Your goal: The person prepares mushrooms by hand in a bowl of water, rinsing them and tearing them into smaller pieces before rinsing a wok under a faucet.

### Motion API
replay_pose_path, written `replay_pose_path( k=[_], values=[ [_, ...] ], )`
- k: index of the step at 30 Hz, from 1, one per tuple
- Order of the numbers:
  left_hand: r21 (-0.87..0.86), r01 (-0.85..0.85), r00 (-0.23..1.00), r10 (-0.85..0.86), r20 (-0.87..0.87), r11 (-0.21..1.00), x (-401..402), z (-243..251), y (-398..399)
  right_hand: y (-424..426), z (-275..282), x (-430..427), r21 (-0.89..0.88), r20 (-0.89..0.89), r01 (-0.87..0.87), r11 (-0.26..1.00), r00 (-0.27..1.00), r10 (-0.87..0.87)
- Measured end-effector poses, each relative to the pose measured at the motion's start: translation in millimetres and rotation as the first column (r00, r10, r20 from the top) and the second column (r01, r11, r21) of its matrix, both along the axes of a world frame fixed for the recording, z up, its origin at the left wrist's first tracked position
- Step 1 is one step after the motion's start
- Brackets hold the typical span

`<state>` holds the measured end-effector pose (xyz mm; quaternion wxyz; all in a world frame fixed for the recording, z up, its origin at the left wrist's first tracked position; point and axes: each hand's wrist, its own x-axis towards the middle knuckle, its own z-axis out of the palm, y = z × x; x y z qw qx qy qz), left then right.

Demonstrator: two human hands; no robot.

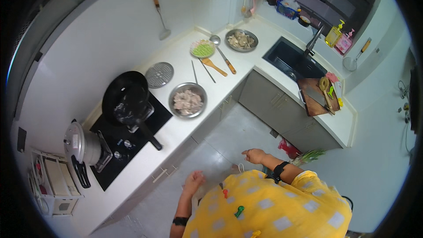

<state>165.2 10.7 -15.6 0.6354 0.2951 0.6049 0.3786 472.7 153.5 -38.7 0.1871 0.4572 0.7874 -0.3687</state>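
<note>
My left hand hangs above the floor in front of the lower cabinets, somewhat blurred, with nothing visible in it. My right hand is held out over the floor, a finger extended, also without anything visible in it. Nearest on the counter is a steel bowl of raw meat pieces. Left of it, a black wok rests on the gas hob, its handle pointing towards me. A pressure cooker occupies the other burner.
Along the counter lie a perforated steamer plate, a wooden spatula, a ladle, a plate of chopped greens and a bowl of mushroom-like pieces. A cleaver lies on a cutting board beside the sink.
</note>
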Motion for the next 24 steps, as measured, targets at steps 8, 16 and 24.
replay_pose_path(
  k=[8,16,24],
  values=[
    [0.006,-0.016,1.0,0.016,0.0,1.0,66,35,139,66,-1,97,0.054,-0.161,0.336,0.94,0.932,-0.324],
    [-0.347,-0.588,0.556,0.677,0.482,0.73,15,-9,250,139,2,113,0.081,-0.325,0.453,0.888,0.854,-0.407],
    [-0.243,-0.673,0.572,0.7,0.426,0.698,-14,-45,331,244,-2,146,0.126,-0.201,0.497,0.859,0.86,-0.468]
  ],
)
